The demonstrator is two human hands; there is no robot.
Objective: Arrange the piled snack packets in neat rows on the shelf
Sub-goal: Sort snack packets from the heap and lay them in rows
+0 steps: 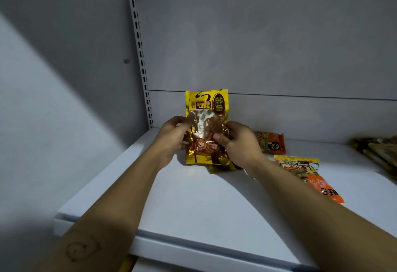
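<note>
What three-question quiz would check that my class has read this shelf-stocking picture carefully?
1. True or false: the gold packet is held upright by both the left hand and the right hand.
2. The orange and yellow packet lies: A) left of the hands; B) right of the hands; C) on top of the gold packet.
3. Fill in: the pile of dark packets sits at the far ___ of the shelf.

Key: 1 true; 2 B; 3 right.
</note>
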